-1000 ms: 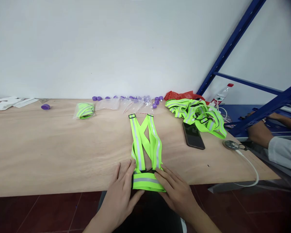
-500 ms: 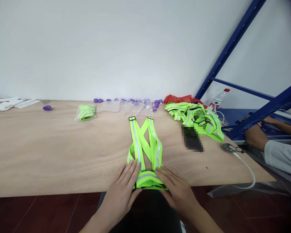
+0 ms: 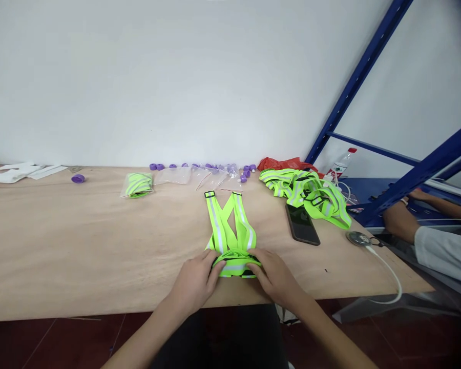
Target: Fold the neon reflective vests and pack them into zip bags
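A neon-yellow reflective vest (image 3: 233,267) made of straps lies near the front of the wooden table. Its waistband is folded up in a bundle, while two shoulder straps with black buckles stretch away from me and cross. My left hand (image 3: 197,279) grips the left end of the bundle between thumb and fingers. At the right end, my right hand (image 3: 273,274) pinches it the same way. Behind the vest lie several clear plastic bags (image 3: 215,178). A folded vest in a clear bag (image 3: 138,185) sits farther left.
More reflective vests (image 3: 311,192) are heaped at the back right, beside a red plastic bag (image 3: 284,163). A phone (image 3: 302,225) and a round cabled device (image 3: 359,238) lie nearby. Several purple caps (image 3: 247,173) line the wall. Beyond a blue frame (image 3: 353,82) shows another person's arm (image 3: 401,220).
Both hands have moved away from me, from lying flat on the waistband to gripping it. The folded part has rolled farther up toward the straps. The view has shifted slightly.
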`<state>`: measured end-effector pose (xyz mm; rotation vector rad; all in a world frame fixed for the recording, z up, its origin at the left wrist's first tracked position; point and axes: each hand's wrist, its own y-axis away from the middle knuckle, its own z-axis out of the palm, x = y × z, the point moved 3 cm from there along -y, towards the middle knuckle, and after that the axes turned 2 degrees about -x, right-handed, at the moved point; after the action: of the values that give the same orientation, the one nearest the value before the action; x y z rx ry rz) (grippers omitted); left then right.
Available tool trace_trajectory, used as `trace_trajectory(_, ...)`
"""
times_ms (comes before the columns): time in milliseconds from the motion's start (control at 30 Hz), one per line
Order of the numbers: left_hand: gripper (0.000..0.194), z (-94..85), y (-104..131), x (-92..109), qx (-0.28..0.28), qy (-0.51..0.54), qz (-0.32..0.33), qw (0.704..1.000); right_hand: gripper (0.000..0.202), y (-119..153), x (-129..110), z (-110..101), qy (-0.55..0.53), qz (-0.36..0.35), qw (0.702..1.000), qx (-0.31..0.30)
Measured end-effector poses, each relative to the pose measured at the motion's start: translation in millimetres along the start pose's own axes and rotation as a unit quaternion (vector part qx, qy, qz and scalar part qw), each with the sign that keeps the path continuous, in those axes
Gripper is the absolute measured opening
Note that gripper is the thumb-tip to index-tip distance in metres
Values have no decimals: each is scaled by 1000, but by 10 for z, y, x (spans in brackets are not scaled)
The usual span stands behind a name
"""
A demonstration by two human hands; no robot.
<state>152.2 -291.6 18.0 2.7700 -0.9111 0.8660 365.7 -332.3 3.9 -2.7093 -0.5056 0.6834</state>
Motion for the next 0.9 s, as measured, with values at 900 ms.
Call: trace_trajectory(900,33,81,-257,-206,70,16,-40,997,35,-164,232,224,43,46,997,-42)
